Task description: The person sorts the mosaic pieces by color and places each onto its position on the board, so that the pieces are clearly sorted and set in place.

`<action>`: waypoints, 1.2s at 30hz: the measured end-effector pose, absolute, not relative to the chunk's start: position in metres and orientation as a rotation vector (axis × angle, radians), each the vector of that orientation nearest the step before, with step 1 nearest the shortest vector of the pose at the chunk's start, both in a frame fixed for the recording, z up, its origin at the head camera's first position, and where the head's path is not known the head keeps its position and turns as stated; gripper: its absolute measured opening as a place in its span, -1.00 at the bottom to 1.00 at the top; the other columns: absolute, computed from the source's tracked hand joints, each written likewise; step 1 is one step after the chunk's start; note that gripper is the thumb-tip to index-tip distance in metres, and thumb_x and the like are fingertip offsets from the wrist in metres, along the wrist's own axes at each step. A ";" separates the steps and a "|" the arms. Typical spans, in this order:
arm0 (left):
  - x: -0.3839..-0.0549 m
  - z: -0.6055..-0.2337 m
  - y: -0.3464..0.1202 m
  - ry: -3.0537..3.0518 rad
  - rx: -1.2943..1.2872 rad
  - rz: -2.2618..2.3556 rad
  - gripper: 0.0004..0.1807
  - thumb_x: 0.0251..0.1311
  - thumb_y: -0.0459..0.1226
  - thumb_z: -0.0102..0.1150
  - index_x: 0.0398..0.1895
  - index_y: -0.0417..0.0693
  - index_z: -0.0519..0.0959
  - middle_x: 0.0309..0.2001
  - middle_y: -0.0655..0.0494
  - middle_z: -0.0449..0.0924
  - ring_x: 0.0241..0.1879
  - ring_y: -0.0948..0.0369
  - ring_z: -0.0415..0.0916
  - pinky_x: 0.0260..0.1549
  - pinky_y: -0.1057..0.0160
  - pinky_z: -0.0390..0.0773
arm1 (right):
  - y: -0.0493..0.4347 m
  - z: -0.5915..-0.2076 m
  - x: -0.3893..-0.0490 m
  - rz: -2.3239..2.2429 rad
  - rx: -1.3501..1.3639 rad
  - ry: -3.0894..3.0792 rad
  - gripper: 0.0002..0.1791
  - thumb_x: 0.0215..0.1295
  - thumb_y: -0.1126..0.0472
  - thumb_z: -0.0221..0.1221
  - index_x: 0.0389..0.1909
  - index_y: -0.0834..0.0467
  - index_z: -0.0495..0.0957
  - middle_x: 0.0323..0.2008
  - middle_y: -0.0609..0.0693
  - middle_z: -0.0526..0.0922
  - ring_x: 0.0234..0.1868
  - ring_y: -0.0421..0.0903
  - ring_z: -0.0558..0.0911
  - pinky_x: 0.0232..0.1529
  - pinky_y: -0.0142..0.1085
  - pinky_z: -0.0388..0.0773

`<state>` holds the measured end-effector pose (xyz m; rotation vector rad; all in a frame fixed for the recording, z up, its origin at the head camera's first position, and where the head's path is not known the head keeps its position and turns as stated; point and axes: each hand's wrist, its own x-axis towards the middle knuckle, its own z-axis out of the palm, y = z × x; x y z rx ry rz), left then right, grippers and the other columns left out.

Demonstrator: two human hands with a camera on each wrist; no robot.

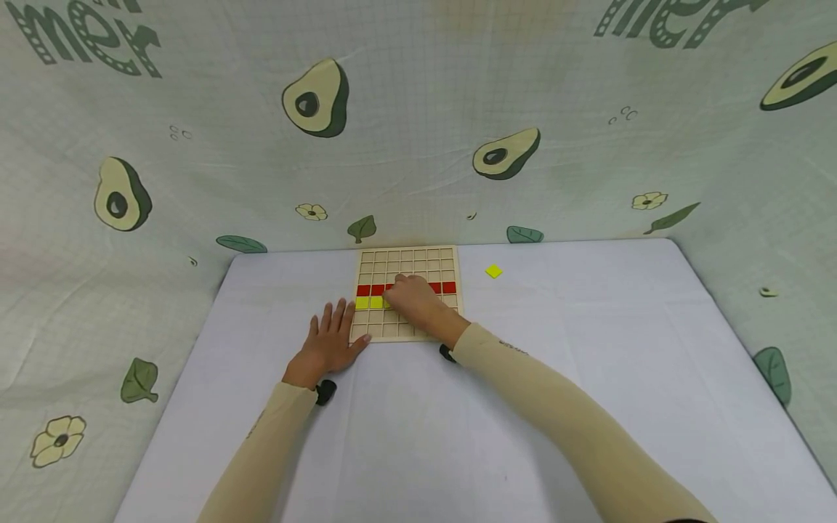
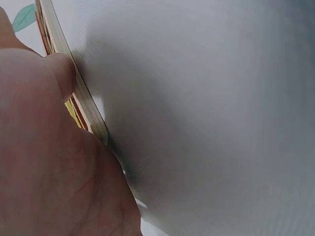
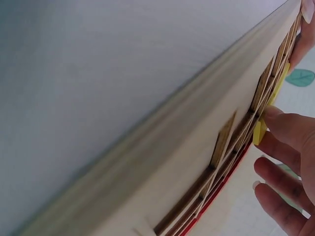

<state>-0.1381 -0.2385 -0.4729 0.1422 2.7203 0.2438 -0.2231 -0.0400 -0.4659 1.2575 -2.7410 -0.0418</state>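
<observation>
A wooden grid board (image 1: 399, 330) lies at the back of the white table. A row of red tiles (image 1: 447, 288) crosses it, partly hidden by my right hand (image 1: 418, 299). Nearer me, yellow tiles (image 1: 369, 302) fill cells from the left end of the adjacent row. In the right wrist view, my right thumb and index finger pinch a yellow tile (image 3: 259, 132) at the grid, beside that yellow row. My left hand (image 1: 333, 345) lies flat with fingers spread at the board's left edge. Its thumb touches the wooden rim (image 2: 88, 108) in the left wrist view.
One loose yellow tile (image 1: 493, 271) lies on the table to the right of the board. A printed cloth (image 1: 418, 131) with avocados and leaves hangs behind the table (image 1: 588, 327) and along its sides.
</observation>
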 end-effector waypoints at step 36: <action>-0.143 -0.488 -0.244 2.740 0.152 0.254 -0.03 0.61 0.11 -0.13 0.71 -0.30 -0.27 0.71 -0.32 -0.39 0.67 -0.32 -0.46 0.56 -0.38 -0.33 | 0.065 -0.456 -0.205 0.182 1.186 -2.639 -0.68 0.34 0.22 0.44 0.10 0.08 0.77 0.13 -0.05 0.79 0.15 -0.04 0.73 0.17 -0.15 0.64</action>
